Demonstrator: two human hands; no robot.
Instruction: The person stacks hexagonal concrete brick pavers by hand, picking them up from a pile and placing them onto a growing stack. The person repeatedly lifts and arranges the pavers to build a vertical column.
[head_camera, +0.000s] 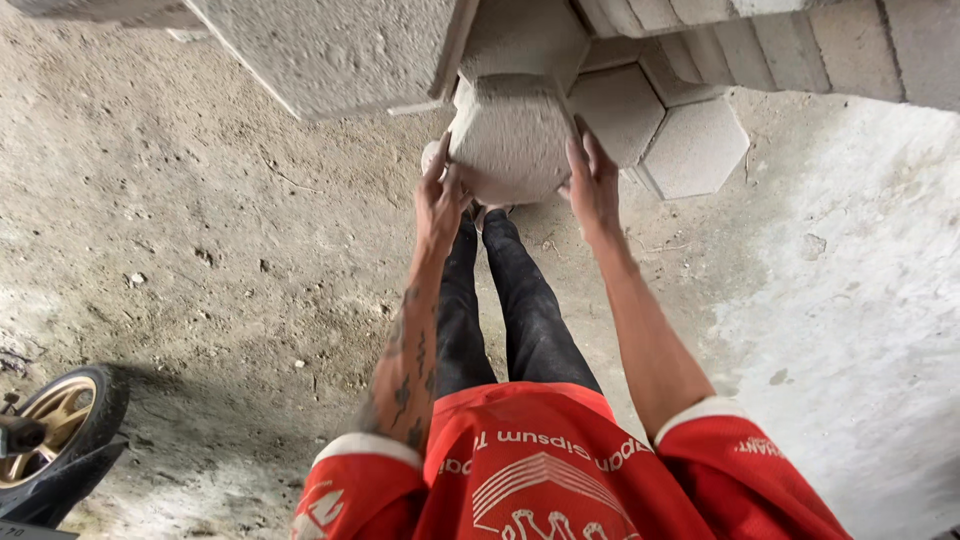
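Head view: the person is standing over a dirt floor (200, 230) and is holding a grey hexagonal paving block (510, 140) out in front of the body, clear of the ground and above the shoes. The left hand (440, 200) is pressing flat against the block's left edge, fingers extended upward along the side; the right hand (592, 185) is doing the same on the right edge, fingers together and laid against the concrete — the block is being clamped between the two palms rather than gripped from below. The block is sitting just below a stack of similar blocks (330, 50) at the top of the frame and appears to be overlapping it; whether it is touching the stack cannot be told. Two more hexagonal blocks (660, 135) are lying flat on the ground just beyond it, edge to edge, beside a row of rectangular bricks (800, 45). As a judgement, the work is mid-transfer: some blocks are already lying flat, one is in hand, and it is not yet set down. A scooter wheel (55, 425) is showing at the lower left, well apart from the hands.
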